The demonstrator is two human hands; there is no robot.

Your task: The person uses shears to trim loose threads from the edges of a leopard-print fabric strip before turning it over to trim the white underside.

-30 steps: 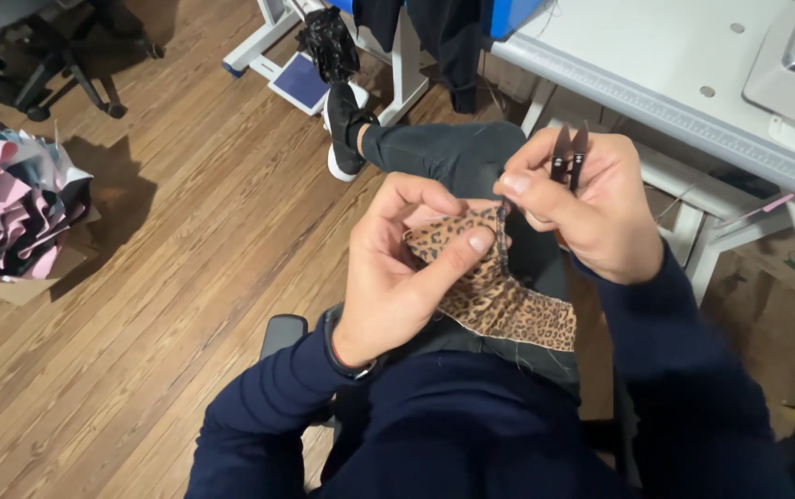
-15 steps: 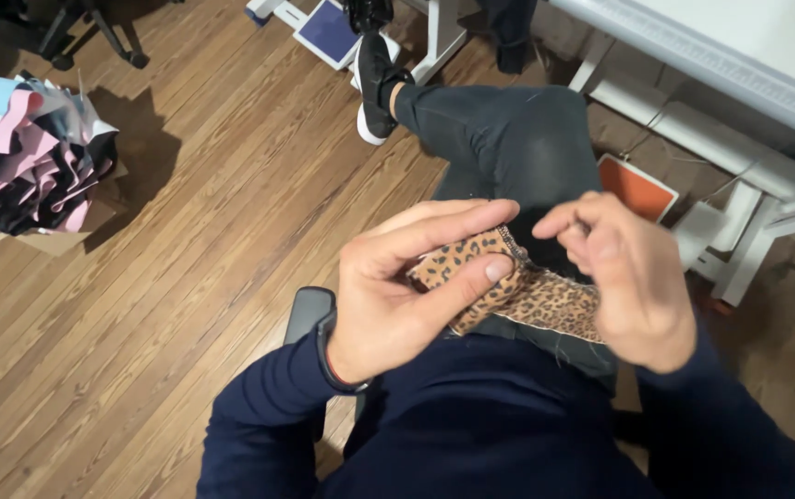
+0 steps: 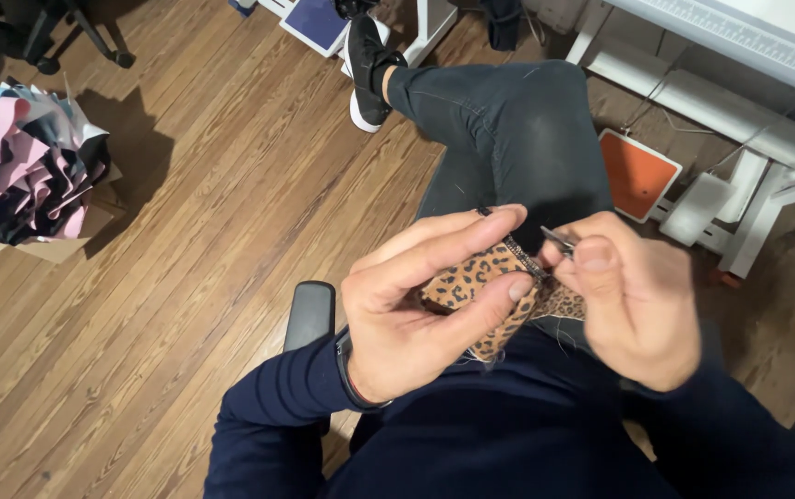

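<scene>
We noted the left hand (image 3: 416, 314) pinched shut on the leopard cloth (image 3: 485, 286) at frame centre, above the lap. The right hand (image 3: 633, 296), fingers curled closed, gripped a small metal tool (image 3: 559, 242) touching the cloth's stitched edge. Fabric scraps (image 3: 23, 176) lay upper left; an orange pedal (image 3: 636, 173) upper right.

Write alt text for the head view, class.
A seated person's left hand pinches a leopard-print fabric piece over the lap while the right hand holds a small metal tool at its edge. Wooden floor lies below.
</scene>
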